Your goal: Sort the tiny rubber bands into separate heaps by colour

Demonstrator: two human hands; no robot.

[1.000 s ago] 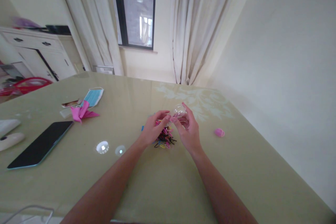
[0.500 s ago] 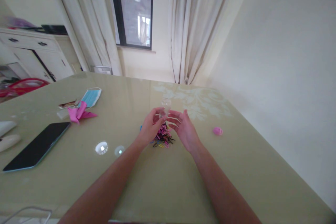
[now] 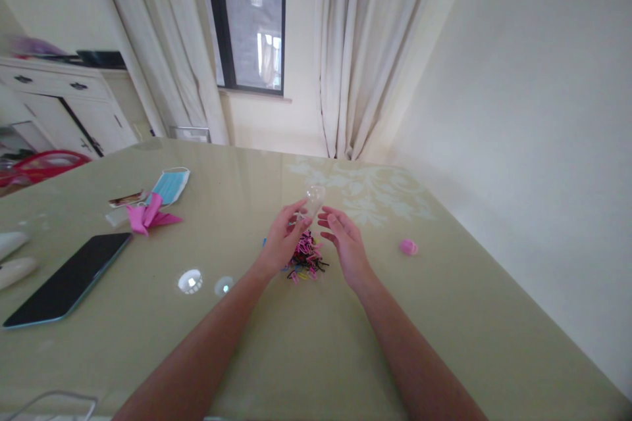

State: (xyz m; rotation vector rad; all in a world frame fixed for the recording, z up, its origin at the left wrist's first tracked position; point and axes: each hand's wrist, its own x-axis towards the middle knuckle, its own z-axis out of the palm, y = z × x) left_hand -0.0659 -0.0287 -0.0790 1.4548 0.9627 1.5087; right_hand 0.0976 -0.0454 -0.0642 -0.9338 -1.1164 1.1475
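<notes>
My left hand (image 3: 282, 237) grips a small clear container (image 3: 315, 197) by its lower part, fingers and thumb around it. The container leans with its rounded end up and to the right. Just right of it, my right hand (image 3: 345, 243) is open, fingers curved and apart, not visibly holding anything. Below both hands lies a pile of small elastic bands (image 3: 307, 256), pink and black with a few yellow and blue. My left hand partly hides the pile's left side.
A pink lump (image 3: 408, 247) sits on the table (image 3: 306, 355) to the right. Leftward are two clear round pieces, one a dome (image 3: 190, 281), a dark tablet (image 3: 69, 279), a pink folded paper shape (image 3: 151, 216) and a blue face mask (image 3: 170, 187). A wall borders the table's right side.
The clear container has tipped slightly to the right in my left hand. My right hand has drawn a little away from it, its thumb folding inward.
</notes>
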